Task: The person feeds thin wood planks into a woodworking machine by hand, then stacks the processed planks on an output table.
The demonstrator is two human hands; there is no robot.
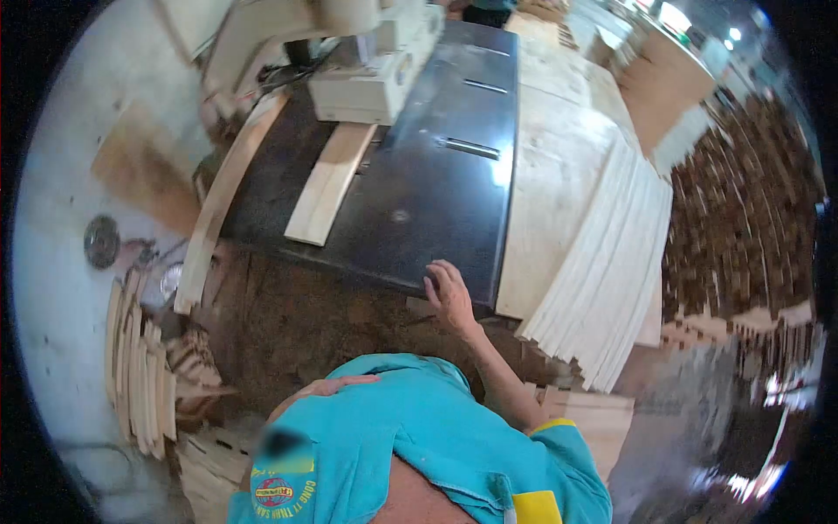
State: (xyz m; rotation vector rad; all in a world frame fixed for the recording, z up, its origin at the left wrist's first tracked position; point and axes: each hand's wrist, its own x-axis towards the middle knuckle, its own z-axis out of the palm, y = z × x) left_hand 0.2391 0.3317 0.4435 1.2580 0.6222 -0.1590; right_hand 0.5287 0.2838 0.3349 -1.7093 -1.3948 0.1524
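Observation:
My right hand point(449, 295) is at the front edge of the dark machine table point(410, 218), its fingers apart and lightly bent, holding nothing. My left hand point(336, 384) lies against the front of my turquoise shirt point(393, 419) with the fingers stretched out; part of it is hidden by the cloth. Ahead of me, a pale wooden board point(330, 188) lies flat on the table, its far end under the cream-coloured machine head point(358, 92). Neither hand touches this board.
A long wooden strip point(223, 205) runs along the table's left side. To the right, many thin pale strips point(602, 262) lie on a plywood surface point(546, 192). More strips point(140, 375) stand at the lower left. A large wood stack point(742, 210) rises at the far right.

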